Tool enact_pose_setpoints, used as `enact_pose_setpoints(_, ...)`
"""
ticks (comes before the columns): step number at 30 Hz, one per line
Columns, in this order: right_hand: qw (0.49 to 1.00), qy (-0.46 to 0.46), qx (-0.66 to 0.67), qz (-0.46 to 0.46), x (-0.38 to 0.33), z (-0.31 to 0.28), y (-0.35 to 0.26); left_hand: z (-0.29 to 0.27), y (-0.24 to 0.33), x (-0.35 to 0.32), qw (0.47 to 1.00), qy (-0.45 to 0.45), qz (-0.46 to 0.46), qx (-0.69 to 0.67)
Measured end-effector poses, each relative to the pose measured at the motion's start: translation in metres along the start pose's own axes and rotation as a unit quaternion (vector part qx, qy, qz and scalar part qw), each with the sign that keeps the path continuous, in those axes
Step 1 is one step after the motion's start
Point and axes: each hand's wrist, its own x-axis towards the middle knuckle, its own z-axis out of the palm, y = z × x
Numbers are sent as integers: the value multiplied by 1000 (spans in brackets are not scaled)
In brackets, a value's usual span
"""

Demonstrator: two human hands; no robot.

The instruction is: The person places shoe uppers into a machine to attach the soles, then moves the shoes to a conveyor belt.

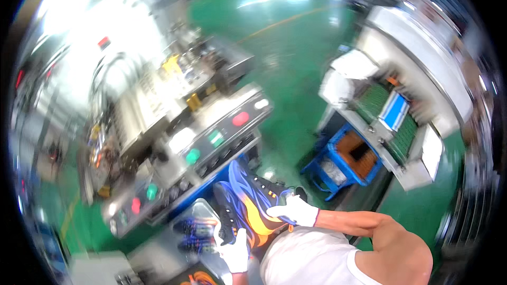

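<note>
Grips a blue-and-orange running shoe (245, 187) in the gloved right hand (297, 211), with the fingers closed on its heel end and the toe aimed up and away from them. Grips a second running shoe (225, 214) in the gloved left hand (234, 253), with the fingers curled around its near end and the thumb along the side. Holds the pair close together between both sets of fingers, apparently touching, likely to manage them as one bundle; probably grasps the near ends to leave the toes and laced fronts uncovered. Bends the right arm at the elbow, bringing the forearm almost level into the right fingers, with a nearly straight wrist; reaches the left fingers up from the lower edge, showing little beyond the wrist. Note just left of the left fingers a pale tray (200, 204) with blurred dark-blue shoes (193, 228) inside, presumably set there for short reach. See a button panel (228, 127) beyond the left fingers, probably angled for pressing, and a blue trolley (332, 154) beyond the right fingers.
</note>
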Motion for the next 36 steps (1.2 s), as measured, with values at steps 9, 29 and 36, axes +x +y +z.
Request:
enact_pose_setpoints(9, 783, 460, 303, -289, -114, -225, 54, 318, 139, 22, 896, -407, 178, 20)
enact_pose_setpoints(29, 549, 741, -295, -250, -54, -458, -27, 522, 119, 26, 816, -449, 363, 40)
enact_pose_setpoints(36, 908, 148, -247, -305, 121, -254, -6, 51, -88, 56, 942, 77, 72, 319)
